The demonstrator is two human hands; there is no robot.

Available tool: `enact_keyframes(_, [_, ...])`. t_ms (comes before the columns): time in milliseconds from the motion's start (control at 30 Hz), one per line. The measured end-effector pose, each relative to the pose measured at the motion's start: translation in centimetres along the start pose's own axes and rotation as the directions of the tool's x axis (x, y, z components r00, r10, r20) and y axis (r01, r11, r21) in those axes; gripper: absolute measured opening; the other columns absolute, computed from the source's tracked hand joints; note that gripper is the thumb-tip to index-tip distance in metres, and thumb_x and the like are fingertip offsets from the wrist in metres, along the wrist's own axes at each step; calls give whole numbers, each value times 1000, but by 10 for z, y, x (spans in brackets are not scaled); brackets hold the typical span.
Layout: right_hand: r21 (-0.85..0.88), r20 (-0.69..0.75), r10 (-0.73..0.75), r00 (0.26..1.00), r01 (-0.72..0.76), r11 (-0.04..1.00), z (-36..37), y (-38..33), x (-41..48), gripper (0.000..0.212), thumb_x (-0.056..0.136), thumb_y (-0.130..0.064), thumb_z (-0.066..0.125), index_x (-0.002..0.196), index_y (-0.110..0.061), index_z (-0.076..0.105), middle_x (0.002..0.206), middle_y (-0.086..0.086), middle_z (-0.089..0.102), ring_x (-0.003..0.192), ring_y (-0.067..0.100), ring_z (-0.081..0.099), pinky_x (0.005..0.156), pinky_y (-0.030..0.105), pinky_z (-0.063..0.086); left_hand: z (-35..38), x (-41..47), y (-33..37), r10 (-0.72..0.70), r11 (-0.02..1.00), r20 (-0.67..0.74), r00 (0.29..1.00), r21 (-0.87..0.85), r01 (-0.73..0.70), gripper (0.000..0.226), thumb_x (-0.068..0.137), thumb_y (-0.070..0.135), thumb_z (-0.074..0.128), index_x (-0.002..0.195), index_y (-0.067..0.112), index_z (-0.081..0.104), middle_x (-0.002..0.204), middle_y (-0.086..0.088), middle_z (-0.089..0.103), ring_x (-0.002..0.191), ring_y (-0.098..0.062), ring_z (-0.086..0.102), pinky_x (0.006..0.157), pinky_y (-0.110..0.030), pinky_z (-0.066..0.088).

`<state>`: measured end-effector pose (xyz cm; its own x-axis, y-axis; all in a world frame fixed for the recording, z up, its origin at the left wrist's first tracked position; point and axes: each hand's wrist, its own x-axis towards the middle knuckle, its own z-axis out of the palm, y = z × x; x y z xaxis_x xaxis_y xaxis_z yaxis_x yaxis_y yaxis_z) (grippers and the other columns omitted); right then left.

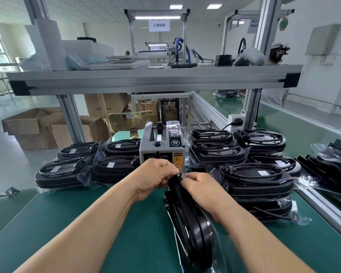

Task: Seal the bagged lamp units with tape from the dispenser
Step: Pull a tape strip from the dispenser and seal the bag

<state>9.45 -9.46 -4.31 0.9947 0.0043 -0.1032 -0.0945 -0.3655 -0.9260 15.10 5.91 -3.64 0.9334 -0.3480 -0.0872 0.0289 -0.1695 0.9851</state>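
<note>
Lamp unit (193, 229) (top behind hands (155, 180) (200, 187))

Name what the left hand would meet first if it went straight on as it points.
Probably the tape dispenser, directly beyond the left hand that pinches the bagged lamp unit; depth is unclear.

Usual factory clutter around the green tabletop (83, 223)

Overhead there's an aluminium shelf (155, 75) with a white scale (126, 63) on it, a stack of white foam sheets (47, 44) at its left end and a black round tub (223, 60) further right. Open cardboard boxes (33, 127) sit on the floor off left. A chair with a yellowish back (130, 119) stands past the far edge, a black plug sits in a white socket (236, 120) by the right post, and a sign (159, 25) with Chinese characters hangs at the back.
</note>
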Motion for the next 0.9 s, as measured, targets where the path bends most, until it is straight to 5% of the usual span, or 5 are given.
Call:
enact_keyframes(100, [87,40,15,999,-19,996,0,2,-3,23,91,-22,52,88,-16,74,69,-2,64,63,13,58,61,27,46,-2,-3,-1,-13,999,7,1000,-39,14,20,92,9,63,73,15,61,55,7,50,48,-6,40,52,-18,44])
enact_keyframes(400, [25,-17,-44,999,44,999,6,8,-6,26,95,-29,51,91,-18,74,71,-4,65,64,10,57,60,26,47,1,-7,-4,0,998,-46,999,-65,-3,26,90,12,69,66,17,61,52,6,49,45,-4,42,50,-18,44])
enact_keyframes(667, [33,-20,-46,999,47,998,7,7,-6,25,95,-29,51,93,-18,73,77,8,70,70,17,60,75,44,56,6,-10,-2,64,997,-99,993,-25,-66,26,87,4,70,64,13,62,50,7,57,41,0,47,45,-13,40])
enact_keyframes(900, [31,-23,-54,998,55,998,6,8,-6,24,95,-27,50,95,-20,74,77,2,68,70,15,60,72,40,54,7,-8,-4,74,997,-113,991,-12,-76,24,87,3,70,66,11,62,55,6,60,44,-1,50,49,-16,44])
